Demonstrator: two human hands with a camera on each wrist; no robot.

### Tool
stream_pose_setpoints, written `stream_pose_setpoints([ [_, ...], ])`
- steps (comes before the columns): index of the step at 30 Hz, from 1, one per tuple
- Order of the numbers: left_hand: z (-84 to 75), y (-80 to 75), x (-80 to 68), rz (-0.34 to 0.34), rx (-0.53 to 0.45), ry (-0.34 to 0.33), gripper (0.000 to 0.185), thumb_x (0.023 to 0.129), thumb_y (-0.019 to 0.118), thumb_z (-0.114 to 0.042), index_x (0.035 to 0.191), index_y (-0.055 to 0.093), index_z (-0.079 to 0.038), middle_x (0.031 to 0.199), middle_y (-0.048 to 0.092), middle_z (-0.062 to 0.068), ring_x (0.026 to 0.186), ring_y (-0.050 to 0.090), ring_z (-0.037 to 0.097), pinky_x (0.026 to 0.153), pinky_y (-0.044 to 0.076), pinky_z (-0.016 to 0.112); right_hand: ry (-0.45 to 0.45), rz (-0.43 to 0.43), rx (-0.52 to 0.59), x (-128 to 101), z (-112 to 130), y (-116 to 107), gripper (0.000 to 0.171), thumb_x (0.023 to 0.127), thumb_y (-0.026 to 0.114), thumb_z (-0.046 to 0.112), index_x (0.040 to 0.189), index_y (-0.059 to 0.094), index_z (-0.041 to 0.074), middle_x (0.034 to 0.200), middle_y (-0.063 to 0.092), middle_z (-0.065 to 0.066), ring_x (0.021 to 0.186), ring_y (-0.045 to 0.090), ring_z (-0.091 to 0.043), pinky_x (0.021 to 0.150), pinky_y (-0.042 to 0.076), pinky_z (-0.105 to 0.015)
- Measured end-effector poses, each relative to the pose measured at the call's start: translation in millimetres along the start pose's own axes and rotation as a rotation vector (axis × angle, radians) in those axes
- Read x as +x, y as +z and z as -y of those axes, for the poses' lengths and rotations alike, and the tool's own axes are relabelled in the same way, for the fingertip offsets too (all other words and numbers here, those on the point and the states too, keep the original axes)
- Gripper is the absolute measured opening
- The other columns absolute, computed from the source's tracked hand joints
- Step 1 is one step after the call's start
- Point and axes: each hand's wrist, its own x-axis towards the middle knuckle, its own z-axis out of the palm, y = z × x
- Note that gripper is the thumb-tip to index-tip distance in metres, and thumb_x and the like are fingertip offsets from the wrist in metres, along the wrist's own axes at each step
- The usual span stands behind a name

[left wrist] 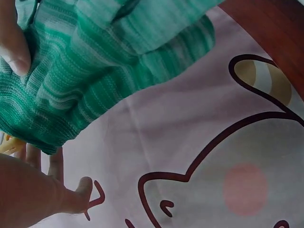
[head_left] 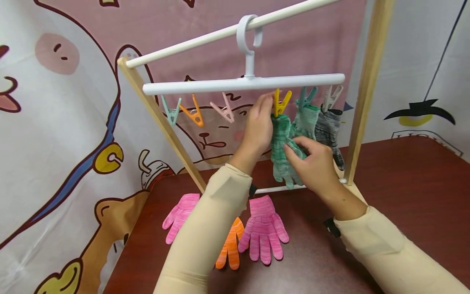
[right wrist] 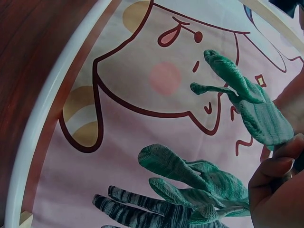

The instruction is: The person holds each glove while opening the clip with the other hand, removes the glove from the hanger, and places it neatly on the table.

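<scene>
My left hand (head_left: 269,104) reaches up to a yellow clip (head_left: 281,104) under the white clip hanger (head_left: 242,84) and pinches it. A dark green knit glove (head_left: 282,153) hangs fingers down from that clip. My right hand (head_left: 293,148) pinches this glove near its middle. In the left wrist view the green glove (left wrist: 95,76) fills the top, with my left hand (left wrist: 42,185) below it. In the right wrist view my right hand (right wrist: 278,183) grips the glove (right wrist: 261,111).
A lighter green glove (head_left: 306,120) and a grey striped glove (head_left: 329,128) hang from clips to the right. Three bare clips (head_left: 193,112) hang at the left. Two pink gloves (head_left: 263,230) and an orange glove (head_left: 230,247) lie on the dark red table (head_left: 404,192). A wooden rack post (head_left: 363,94) stands at the right.
</scene>
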Motion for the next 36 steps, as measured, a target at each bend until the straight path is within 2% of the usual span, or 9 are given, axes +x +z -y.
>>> stream_pose_setpoints([
  [5, -4.0, 2.8, 4.2, 0.025, -0.038, 0.026, 0.043, 0.11, 0.03, -0.025, 0.129, 0.064, -0.006, 0.125, 0.068, 0.01, 0.11, 0.059, 0.016, 0.093, 0.044, 0.023, 0.007, -0.003, -0.002, -0.2, 1.1, -0.5, 0.012, 0.09, 0.072, 0.013, 0.096, 0.075, 0.003, 0.088, 0.075, -0.012, 0.073, 0.061, -0.016, 0.071, 0.042, -0.014],
  [11, -6.8, 6.6, 9.8, 0.063, -0.081, 0.001, 0.044, 0.109, 0.028, -0.022, 0.127, 0.064, -0.003, 0.116, 0.072, 0.015, 0.103, 0.06, 0.015, 0.086, 0.042, 0.015, 0.007, -0.002, -0.026, -0.5, 0.8, -0.2, 0.012, 0.09, 0.073, 0.014, 0.095, 0.075, 0.004, 0.087, 0.075, -0.01, 0.079, 0.066, -0.018, 0.072, 0.045, -0.019],
  [19, -6.1, 10.6, 14.0, 0.103, -0.16, 0.015, 0.046, 0.108, 0.028, -0.018, 0.126, 0.064, 0.004, 0.102, 0.071, 0.027, 0.103, 0.062, 0.03, 0.081, 0.043, 0.012, -0.006, 0.0, -0.006, -0.8, -1.6, 1.4, 0.012, 0.09, 0.072, 0.012, 0.095, 0.074, 0.002, 0.084, 0.074, -0.01, 0.075, 0.062, -0.014, 0.069, 0.042, -0.013],
  [25, -3.8, 8.9, 14.3, 0.131, -0.266, 0.022, 0.044, 0.108, 0.03, -0.014, 0.126, 0.061, 0.012, 0.105, 0.064, 0.035, 0.105, 0.058, 0.038, 0.083, 0.043, 0.014, 0.008, 0.013, -0.019, -1.6, -0.6, 0.5, 0.011, 0.091, 0.071, 0.014, 0.095, 0.073, 0.004, 0.077, 0.071, -0.008, 0.067, 0.056, -0.01, 0.062, 0.041, -0.016],
  [28, -3.3, 7.7, 13.8, 0.151, -0.306, 0.009, 0.044, 0.107, 0.03, -0.014, 0.128, 0.059, 0.012, 0.109, 0.062, 0.037, 0.11, 0.055, 0.041, 0.085, 0.041, 0.014, 0.009, 0.017, -0.012, -1.7, 0.0, 0.0, 0.011, 0.091, 0.07, 0.014, 0.095, 0.072, 0.003, 0.074, 0.069, -0.008, 0.064, 0.054, -0.011, 0.06, 0.04, -0.017],
  [33, -3.2, 7.0, 12.2, 0.169, -0.386, -0.036, 0.043, 0.108, 0.032, -0.016, 0.132, 0.057, 0.01, 0.114, 0.059, 0.037, 0.11, 0.058, 0.038, 0.082, 0.045, 0.015, 0.001, 0.022, -0.004, -2.0, 0.2, -0.3, 0.01, 0.092, 0.068, 0.014, 0.093, 0.071, 0.004, 0.072, 0.066, -0.008, 0.062, 0.051, -0.011, 0.059, 0.038, -0.018],
  [36, -3.1, 7.0, 11.6, 0.173, -0.433, -0.061, 0.043, 0.108, 0.034, -0.016, 0.133, 0.057, 0.01, 0.117, 0.06, 0.037, 0.106, 0.061, 0.032, 0.079, 0.046, 0.016, -0.001, 0.021, -0.011, -2.3, 0.6, -0.8, 0.01, 0.092, 0.068, 0.014, 0.093, 0.071, 0.004, 0.072, 0.066, -0.008, 0.061, 0.049, -0.011, 0.059, 0.039, -0.02],
])
